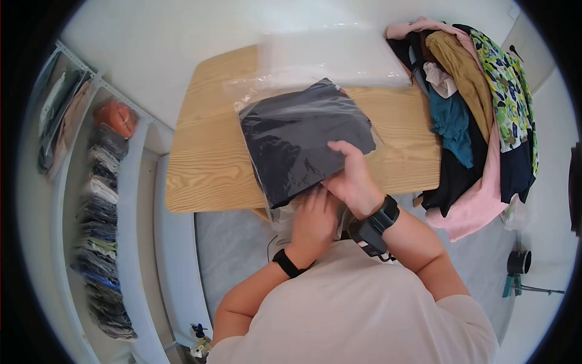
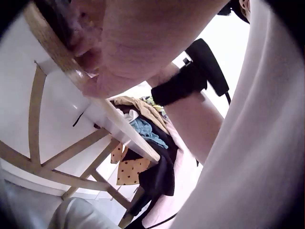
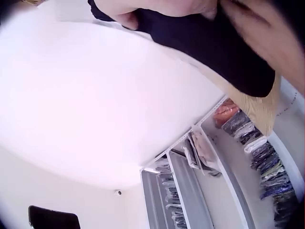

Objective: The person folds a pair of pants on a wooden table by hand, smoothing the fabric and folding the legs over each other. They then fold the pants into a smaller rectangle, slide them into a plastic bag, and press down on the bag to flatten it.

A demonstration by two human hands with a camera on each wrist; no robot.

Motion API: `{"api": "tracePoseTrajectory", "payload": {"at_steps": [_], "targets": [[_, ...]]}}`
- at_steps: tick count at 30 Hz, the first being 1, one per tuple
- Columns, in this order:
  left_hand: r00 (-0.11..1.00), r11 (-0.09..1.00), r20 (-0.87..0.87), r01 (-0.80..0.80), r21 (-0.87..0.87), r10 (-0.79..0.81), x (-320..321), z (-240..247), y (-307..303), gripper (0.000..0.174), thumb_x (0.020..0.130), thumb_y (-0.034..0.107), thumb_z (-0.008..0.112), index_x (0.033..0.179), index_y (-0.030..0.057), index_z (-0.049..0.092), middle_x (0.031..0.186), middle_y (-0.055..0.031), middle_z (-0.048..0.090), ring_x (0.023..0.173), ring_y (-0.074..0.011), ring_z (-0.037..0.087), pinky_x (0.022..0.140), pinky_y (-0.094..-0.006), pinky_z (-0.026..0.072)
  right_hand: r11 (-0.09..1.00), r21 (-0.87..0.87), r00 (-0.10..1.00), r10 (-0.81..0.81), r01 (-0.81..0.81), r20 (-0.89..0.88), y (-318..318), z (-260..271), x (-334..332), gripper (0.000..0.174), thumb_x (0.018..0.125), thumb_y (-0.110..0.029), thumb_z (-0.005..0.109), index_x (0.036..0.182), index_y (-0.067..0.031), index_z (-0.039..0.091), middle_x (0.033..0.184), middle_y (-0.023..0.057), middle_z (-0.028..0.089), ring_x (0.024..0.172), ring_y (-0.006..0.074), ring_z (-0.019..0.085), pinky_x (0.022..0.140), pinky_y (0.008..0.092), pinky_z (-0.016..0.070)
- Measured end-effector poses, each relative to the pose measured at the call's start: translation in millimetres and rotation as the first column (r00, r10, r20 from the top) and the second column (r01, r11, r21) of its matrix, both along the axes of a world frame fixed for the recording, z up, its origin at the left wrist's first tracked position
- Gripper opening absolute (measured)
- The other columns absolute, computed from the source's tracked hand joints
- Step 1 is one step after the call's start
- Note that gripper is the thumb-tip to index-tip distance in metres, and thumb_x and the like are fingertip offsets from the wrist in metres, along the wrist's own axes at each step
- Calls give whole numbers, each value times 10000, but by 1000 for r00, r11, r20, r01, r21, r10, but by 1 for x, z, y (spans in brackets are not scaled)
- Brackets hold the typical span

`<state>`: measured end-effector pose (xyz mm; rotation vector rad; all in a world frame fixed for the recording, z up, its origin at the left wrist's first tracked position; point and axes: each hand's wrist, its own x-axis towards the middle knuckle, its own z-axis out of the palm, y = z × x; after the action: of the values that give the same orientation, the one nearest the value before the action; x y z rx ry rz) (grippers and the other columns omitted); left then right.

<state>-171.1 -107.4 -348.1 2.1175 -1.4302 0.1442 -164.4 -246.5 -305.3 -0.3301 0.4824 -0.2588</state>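
Observation:
A dark folded garment lies inside a clear plastic bag over the wooden table, its near edge reaching past the table's front. My right hand grips the near right edge of the bagged garment, with the thumb on top and the other fingers hidden below. Beside it, my left hand is at the near edge of the bag, back of the hand up, fingertips hidden against the plastic; whether they pinch it I cannot tell. In the right wrist view the dark cloth shows under both hands.
A stack of clear plastic bags lies at the back of the wooden table. Heaped clothes hang over its right side. Shelves at the left hold several bagged garments. A tripod-like stand is at the lower right.

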Motion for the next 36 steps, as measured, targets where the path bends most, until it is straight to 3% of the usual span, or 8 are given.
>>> {"api": "tracePoseTrajectory", "payload": {"at_steps": [4,8,13,20,22,26,31,36], "targets": [[971,982,153,-190,12,186,3,16,8,519,723,72,626,1224,-10,519,1163,-172,571,1076,-331,536,951,-405,412,996,86,988,11,-25,151,-4,-6,-4,510,919,-398,536,1309,-78,458,1304,113,517,1206,284,477,1028,441,357],[984,985,115,-148,93,137,8,-5,13,506,748,77,595,1243,-2,519,1198,-166,565,1099,-305,539,952,-387,422,992,126,992,4,-21,128,-4,-13,-5,601,918,-505,499,1339,-81,432,1345,109,480,1236,285,447,1035,445,346],[967,991,241,-108,85,84,3,-8,9,430,784,104,529,1201,4,561,1236,-175,563,1128,-295,557,911,-378,473,995,23,986,-96,94,137,-5,-14,-4,518,939,-419,499,1321,-74,444,1332,110,483,1209,289,453,1030,463,350],[963,990,258,-102,94,75,-2,-11,7,354,760,88,552,1090,-30,604,1188,-207,582,1097,-317,578,875,-369,503,999,27,996,33,-35,79,4,-29,-3,404,916,-254,539,1232,-7,491,1240,130,550,1134,291,506,1008,443,380],[970,987,233,-99,125,68,-3,-10,6,361,758,80,557,1097,-42,590,1186,-216,578,1105,-327,573,872,-373,505,961,263,991,57,-88,122,3,-40,4,379,915,-227,539,1209,10,497,1224,132,561,1118,291,522,1007,431,384],[967,989,238,-113,97,87,-5,-15,8,387,760,69,562,1128,-53,569,1220,-235,548,1097,-352,569,862,-388,505,950,265,980,125,-164,157,5,-43,22,365,913,-216,538,1203,2,501,1231,132,558,1128,291,522,1018,429,377],[993,993,-32,-108,50,110,-8,-18,13,441,763,62,575,1187,-54,537,1290,-276,476,1071,-402,556,828,-425,499,981,154,980,92,-120,176,16,-37,36,353,934,-201,501,1223,2,491,1247,124,551,1156,283,509,1044,419,354],[993,992,0,-120,36,120,-17,-14,21,455,777,78,565,1213,-41,519,1293,-285,469,1076,-399,548,851,-431,483,964,182,961,150,-195,233,16,-38,49,321,942,-175,486,1208,4,505,1245,125,556,1147,273,519,1034,394,371]]}}
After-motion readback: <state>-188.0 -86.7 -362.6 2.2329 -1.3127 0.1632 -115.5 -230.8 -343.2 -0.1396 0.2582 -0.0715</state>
